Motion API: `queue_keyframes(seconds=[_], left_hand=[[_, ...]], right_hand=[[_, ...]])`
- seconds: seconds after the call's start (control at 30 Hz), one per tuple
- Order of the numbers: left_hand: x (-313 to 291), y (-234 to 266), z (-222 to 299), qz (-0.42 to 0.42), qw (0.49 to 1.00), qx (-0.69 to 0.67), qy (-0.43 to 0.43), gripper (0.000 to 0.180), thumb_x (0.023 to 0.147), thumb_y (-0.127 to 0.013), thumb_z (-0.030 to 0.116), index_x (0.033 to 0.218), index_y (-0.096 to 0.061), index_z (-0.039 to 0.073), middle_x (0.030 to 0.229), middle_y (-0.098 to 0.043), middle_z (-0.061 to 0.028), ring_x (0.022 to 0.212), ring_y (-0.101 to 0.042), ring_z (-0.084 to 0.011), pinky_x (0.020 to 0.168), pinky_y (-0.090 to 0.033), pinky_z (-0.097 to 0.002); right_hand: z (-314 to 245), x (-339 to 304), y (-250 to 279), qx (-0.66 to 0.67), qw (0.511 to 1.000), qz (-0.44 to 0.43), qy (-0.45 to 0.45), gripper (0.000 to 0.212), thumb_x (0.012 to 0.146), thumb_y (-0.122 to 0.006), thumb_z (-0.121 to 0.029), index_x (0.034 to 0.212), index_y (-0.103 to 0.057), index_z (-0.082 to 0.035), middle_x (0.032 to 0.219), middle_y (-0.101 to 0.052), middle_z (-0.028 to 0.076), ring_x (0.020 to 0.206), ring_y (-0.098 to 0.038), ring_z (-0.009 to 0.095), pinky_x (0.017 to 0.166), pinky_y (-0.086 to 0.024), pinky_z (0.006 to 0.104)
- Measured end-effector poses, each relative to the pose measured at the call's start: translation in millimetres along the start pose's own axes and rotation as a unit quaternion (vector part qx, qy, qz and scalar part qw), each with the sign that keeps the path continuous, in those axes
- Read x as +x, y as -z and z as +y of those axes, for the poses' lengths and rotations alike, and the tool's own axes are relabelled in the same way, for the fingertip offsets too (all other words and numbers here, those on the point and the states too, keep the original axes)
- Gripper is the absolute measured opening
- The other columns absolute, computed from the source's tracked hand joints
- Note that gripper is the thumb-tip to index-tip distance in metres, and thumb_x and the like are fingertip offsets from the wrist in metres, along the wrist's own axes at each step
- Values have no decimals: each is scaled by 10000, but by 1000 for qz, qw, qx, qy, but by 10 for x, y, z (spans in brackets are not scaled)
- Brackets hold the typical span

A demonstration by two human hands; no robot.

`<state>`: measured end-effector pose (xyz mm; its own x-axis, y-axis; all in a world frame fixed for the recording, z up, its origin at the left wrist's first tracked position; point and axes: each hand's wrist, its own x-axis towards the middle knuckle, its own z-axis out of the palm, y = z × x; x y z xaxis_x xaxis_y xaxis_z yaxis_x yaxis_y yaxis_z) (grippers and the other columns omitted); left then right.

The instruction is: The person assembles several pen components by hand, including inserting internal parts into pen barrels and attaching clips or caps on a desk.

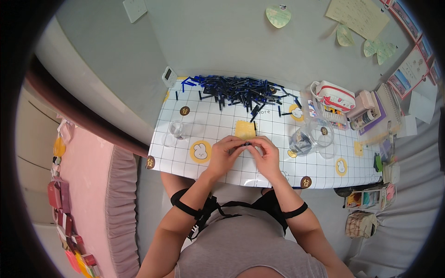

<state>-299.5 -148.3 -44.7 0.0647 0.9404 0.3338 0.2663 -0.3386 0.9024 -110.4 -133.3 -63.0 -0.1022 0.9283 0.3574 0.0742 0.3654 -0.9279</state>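
Over the near middle of the table, my left hand [224, 155] and my right hand [265, 157] meet at the fingertips. Both are closed in a pinch on a small dark tube [246, 144], largely covered by the fingers. A yellow square [244, 128] shows just beyond them, with another dark tube [255, 126] lying by its right edge. Farther back spreads a big heap of dark blue tubes [241, 90], which look like ink cartridges. Right of my hands, a clear plastic jar [301, 142] lies on its side with dark pieces in it.
A small clear cup [176, 130] stands on the left of the white grid-patterned table [174, 157]. At the back right are a white and red pouch [336, 96], a clear box of colourful items [334, 118] and notebooks [387, 106]. A small white device [169, 77] stands at the back left.
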Motion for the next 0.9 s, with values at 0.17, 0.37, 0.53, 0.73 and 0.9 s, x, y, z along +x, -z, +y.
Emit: queue_keyframes(seconds=[0.17,0.37,0.53,0.73,0.9], left_hand=[[-62,-28,-38,6,999,38,25,255,930,-845,38,1183,-825,51,1044,-785,-100,785,-720,-170,688,-571,-288],[-38,-44,-38,10,998,69,-9,266,916,-850,39,1181,-835,61,1083,-803,-116,822,-750,-211,702,-603,-320],[-47,-50,-66,24,996,74,-36,265,918,-851,41,1182,-835,52,1071,-814,-127,804,-746,-203,702,-598,-307],[-59,-46,-14,22,1000,20,9,255,927,-841,14,1181,-830,32,1062,-819,-119,793,-746,-174,694,-585,-279],[-57,-32,-15,28,999,18,12,225,936,-835,14,1161,-820,17,1047,-816,-117,791,-748,-173,697,-585,-280]], right_hand=[[-90,-11,9,-32,999,-10,9,229,941,-785,51,1163,-771,-3,1101,-771,104,954,-771,191,864,-601,301],[-151,-22,10,-33,999,2,-15,236,935,-796,42,1167,-784,-3,1104,-794,118,965,-793,204,863,-609,312],[-136,-25,-1,-66,998,10,19,211,932,-814,28,1138,-826,-11,1088,-818,123,951,-794,217,821,-612,301],[-133,-45,-9,-46,999,16,-22,230,933,-815,23,1155,-833,-35,1073,-823,117,937,-796,216,787,-612,294],[-137,-45,-24,-86,996,11,2,250,930,-819,20,1174,-825,-36,1066,-822,116,924,-798,206,772,-610,285]])
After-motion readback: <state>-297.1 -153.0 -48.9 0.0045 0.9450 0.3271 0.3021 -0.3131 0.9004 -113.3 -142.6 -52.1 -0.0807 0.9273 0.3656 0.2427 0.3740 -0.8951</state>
